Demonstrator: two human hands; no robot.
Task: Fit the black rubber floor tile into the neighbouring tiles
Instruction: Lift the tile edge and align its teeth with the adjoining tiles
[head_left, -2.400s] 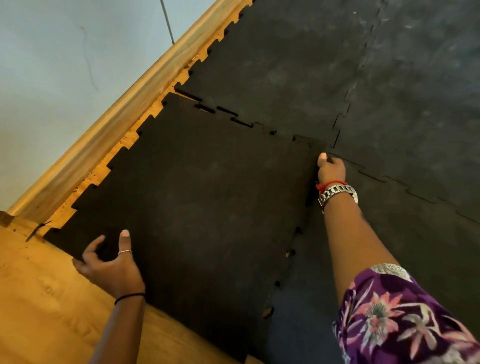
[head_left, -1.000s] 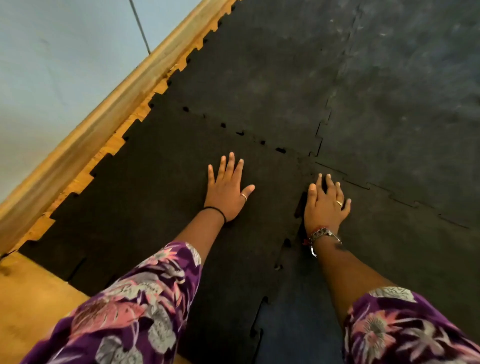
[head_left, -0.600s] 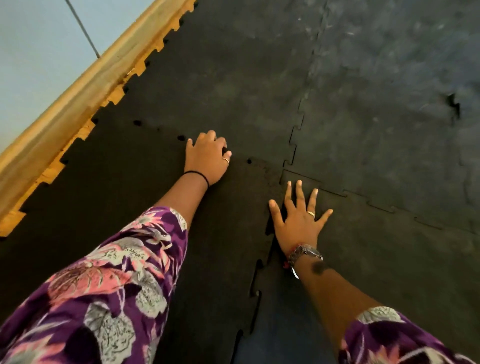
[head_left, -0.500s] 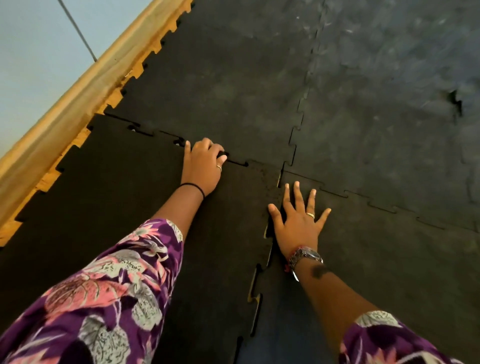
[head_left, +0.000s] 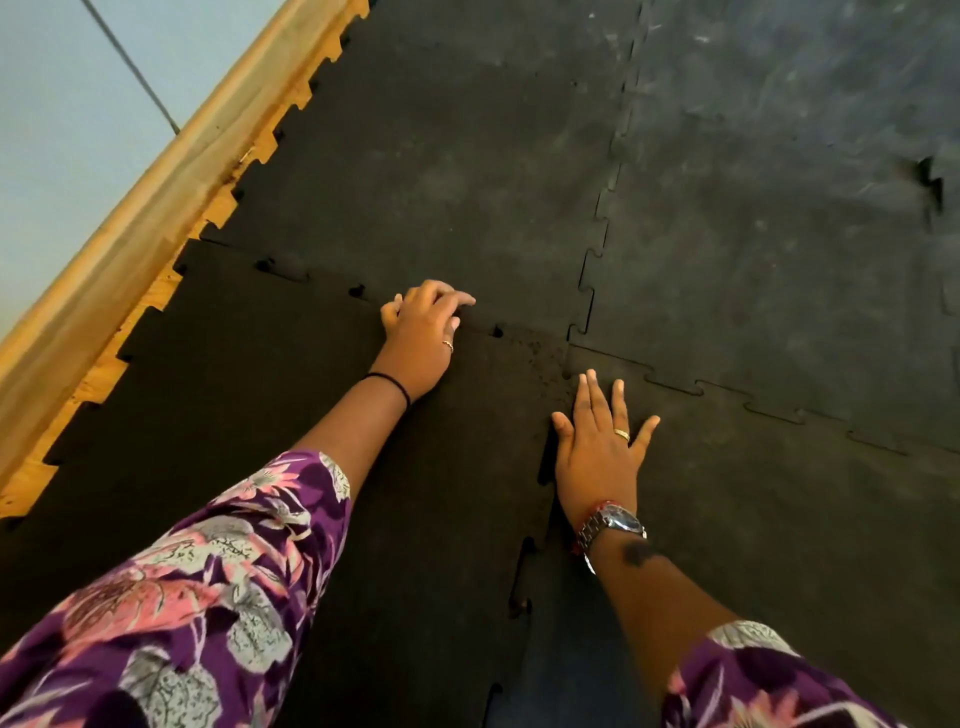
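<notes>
A person kneels over a black tile (head_left: 270, 415) lying against laid tiles (head_left: 441, 156). The left hand (head_left: 421, 332), earlier flat, now curls its fingers at the far seam, where small gaps remain; the right hand (head_left: 597, 447) stays spread flat on the right seam, still unlocked nearer the person.

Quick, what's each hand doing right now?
Left hand: fingers curled, pressing the black tile at its far seam; grasping nothing.
Right hand: open, flat across the side seam.
</notes>
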